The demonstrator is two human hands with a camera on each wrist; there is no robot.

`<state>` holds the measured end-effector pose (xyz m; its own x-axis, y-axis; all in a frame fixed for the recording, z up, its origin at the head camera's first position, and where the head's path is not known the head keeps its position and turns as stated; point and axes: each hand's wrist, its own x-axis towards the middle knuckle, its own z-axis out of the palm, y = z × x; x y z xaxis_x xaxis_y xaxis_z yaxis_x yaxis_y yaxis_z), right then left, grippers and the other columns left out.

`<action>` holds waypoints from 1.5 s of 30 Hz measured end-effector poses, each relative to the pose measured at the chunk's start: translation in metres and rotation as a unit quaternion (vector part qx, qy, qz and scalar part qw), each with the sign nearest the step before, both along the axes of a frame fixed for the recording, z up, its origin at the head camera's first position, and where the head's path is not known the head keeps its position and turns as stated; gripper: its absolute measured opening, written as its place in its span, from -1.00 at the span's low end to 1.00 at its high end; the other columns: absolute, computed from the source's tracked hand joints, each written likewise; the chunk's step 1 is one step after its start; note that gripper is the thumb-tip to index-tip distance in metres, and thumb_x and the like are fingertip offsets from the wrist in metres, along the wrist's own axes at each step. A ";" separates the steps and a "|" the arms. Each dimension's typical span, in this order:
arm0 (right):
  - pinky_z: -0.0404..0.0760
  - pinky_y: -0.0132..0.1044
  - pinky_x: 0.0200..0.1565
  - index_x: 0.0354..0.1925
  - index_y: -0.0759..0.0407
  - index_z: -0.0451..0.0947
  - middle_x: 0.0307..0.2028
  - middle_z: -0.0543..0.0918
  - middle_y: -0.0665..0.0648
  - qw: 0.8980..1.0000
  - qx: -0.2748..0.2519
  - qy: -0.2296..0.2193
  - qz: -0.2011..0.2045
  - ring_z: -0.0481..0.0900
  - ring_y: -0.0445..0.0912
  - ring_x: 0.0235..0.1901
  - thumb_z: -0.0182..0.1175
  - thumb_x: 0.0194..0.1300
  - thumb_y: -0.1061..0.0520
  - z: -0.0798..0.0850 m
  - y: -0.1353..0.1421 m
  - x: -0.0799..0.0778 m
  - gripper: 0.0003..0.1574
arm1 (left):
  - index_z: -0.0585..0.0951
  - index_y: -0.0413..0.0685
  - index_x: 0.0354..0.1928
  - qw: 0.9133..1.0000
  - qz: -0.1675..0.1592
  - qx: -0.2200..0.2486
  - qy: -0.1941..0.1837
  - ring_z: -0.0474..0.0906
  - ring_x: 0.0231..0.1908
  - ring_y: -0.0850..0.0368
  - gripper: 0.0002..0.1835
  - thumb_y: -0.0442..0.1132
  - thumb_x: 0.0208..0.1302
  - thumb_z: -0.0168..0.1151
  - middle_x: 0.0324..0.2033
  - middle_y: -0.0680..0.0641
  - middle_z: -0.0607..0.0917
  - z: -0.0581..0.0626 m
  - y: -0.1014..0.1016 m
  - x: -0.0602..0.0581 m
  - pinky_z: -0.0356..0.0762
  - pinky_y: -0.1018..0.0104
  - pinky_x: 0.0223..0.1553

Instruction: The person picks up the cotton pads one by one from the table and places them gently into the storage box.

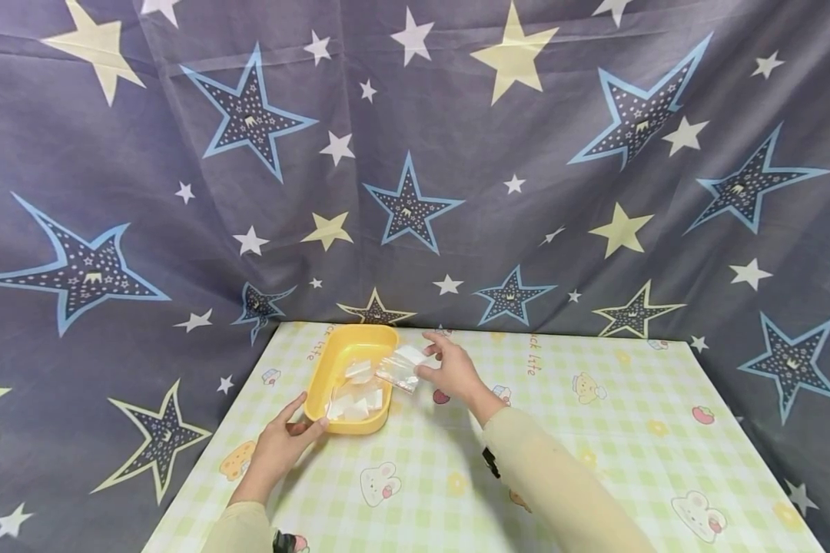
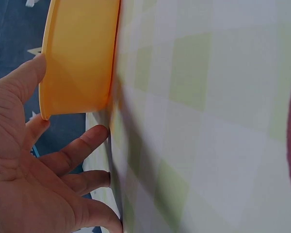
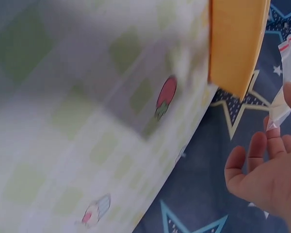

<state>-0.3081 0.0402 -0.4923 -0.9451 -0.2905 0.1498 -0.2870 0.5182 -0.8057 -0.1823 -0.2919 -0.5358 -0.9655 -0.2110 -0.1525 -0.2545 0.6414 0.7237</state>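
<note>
A yellow plastic basin (image 1: 368,428) stands on the table with several small clear bags (image 1: 360,403) holding white pieces inside it. My left hand (image 1: 283,442) holds the basin's near left corner, thumb at the rim and index finger round the side; the other fingers spread by the table in the left wrist view. Over the basin's right rim, my right hand (image 1: 453,372) pinches a clear zip bag (image 1: 399,372) between thumb and fingers. A red line along the bag's top and something white within it show in the right wrist view, where the bag (image 3: 288,63) hangs above table level.
A table (image 1: 470,476) with a green-checked, cartoon-printed cloth lies under everything. Behind it and along its sides hangs a dark curtain (image 1: 429,123) with star prints. The basin stands near the table's back left edge.
</note>
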 end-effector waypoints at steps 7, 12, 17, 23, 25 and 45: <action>0.63 0.03 0.20 0.53 0.15 0.41 0.04 0.79 0.20 0.999 -0.037 -0.022 -0.002 0.65 0.14 0.06 0.52 0.26 0.13 0.000 -0.030 0.004 -0.06 | 0.18 0.22 0.71 1.000 0.004 0.002 -0.001 0.56 0.35 -0.36 -0.01 0.35 0.39 0.34 0.33 -0.39 0.64 -0.001 -0.001 0.000 0.49 -0.32 0.36; 0.65 -0.04 0.14 0.51 0.19 0.41 0.02 0.79 0.18 0.999 -0.041 -0.036 0.000 0.66 0.05 -0.01 0.50 0.26 0.13 -0.002 -0.047 0.008 -0.08 | 0.18 0.21 0.71 1.000 0.001 0.000 -0.003 0.54 0.37 -0.40 -0.02 0.34 0.40 0.34 0.34 -0.41 0.62 -0.005 0.000 -0.001 0.48 -0.34 0.37; 0.68 -0.06 0.10 0.51 0.20 0.41 0.03 0.77 0.16 0.998 -0.039 -0.052 -0.016 0.67 0.01 -0.05 0.49 0.29 0.13 -0.003 -0.058 0.011 -0.11 | 0.20 0.18 0.70 1.000 0.005 -0.001 0.003 0.59 0.33 -0.35 -0.03 0.32 0.40 0.35 0.31 -0.40 0.65 -0.006 0.002 0.001 0.52 -0.30 0.34; 0.71 -0.06 0.09 0.50 0.18 0.42 0.07 0.74 0.17 0.994 -0.055 -0.072 -0.057 0.69 -0.03 -0.07 0.50 0.31 0.04 -0.002 -0.069 0.013 -0.10 | 0.21 0.17 0.70 1.000 0.009 0.000 0.007 0.62 0.29 -0.28 -0.03 0.31 0.39 0.37 0.29 -0.38 0.67 -0.004 0.003 0.003 0.55 -0.26 0.31; 0.71 -0.07 0.06 0.50 0.19 0.42 0.08 0.74 0.18 0.993 -0.059 -0.076 -0.070 0.70 -0.03 -0.09 0.51 0.31 0.01 -0.001 -0.071 0.014 -0.10 | 0.21 0.17 0.70 1.000 0.008 -0.001 0.008 0.62 0.29 -0.29 -0.03 0.31 0.40 0.36 0.29 -0.37 0.67 -0.004 0.003 0.003 0.55 -0.26 0.32; 0.58 -0.01 0.41 0.52 0.24 0.39 0.33 0.65 0.32 0.981 -0.152 -0.115 0.037 0.62 0.14 0.33 0.20 0.61 0.15 -0.006 -0.082 0.016 -0.38 | 0.21 0.20 0.70 1.000 0.009 -0.002 0.009 0.62 0.29 -0.30 -0.04 0.32 0.40 0.35 0.28 -0.37 0.68 -0.003 0.001 0.001 0.55 -0.27 0.32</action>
